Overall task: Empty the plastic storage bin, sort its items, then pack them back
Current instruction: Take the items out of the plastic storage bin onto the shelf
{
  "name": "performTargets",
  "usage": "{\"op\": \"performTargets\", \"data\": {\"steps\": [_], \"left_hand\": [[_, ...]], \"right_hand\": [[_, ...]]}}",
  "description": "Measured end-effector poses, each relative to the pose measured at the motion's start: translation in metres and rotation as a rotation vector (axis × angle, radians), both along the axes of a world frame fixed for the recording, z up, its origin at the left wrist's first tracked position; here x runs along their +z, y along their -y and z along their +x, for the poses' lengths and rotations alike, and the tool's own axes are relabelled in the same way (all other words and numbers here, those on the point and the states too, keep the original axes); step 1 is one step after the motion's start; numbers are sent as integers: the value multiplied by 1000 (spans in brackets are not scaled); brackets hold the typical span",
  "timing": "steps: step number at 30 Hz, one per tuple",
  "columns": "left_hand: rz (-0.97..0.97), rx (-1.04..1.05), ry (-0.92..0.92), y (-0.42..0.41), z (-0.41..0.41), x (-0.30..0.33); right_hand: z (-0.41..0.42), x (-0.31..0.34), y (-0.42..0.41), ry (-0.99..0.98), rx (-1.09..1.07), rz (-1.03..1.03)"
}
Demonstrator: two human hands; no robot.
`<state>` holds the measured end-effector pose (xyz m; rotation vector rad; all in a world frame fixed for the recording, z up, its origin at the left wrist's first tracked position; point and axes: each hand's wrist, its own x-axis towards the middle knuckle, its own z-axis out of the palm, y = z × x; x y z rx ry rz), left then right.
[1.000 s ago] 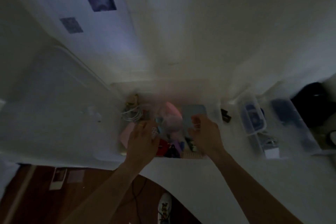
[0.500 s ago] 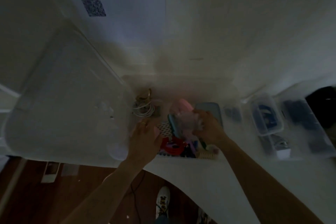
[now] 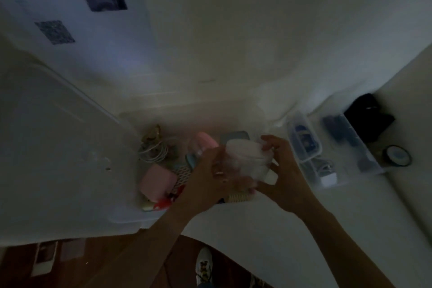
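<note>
Since the earlier frame you've lifted the clear lidded container [image 3: 245,161] above the storage bin [image 3: 131,208]. Head view: your left hand [image 3: 205,184] and right hand [image 3: 280,170] both curl around it; pink box [image 3: 159,181] lies left of the grip.

Both forearms reach forward, left hand [image 3: 205,177] and right hand [image 3: 284,170] curled inward, fingers facing.

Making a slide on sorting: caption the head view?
Both hands lift a clear plastic pack out of the cluttered storage bin.
</note>
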<state>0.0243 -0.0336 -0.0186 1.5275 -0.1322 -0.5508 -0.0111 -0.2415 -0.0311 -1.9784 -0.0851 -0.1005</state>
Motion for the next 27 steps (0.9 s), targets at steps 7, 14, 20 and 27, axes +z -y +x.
{"op": "performTargets", "data": {"steps": [7,14,20,27], "left_hand": [[85,-43,332,67,-35,4],[130,-137,541,148,-76,-1],[241,-293,535,193,-98,-43],[382,-428,349,212,-114,-103]], "right_hand": [[-57,40,68,-53,-6,-30],[-100,35,110,-54,-214,-334],[-128,1,157,-308,-225,-525],[-154,-53,202,-77,111,-536]]}}
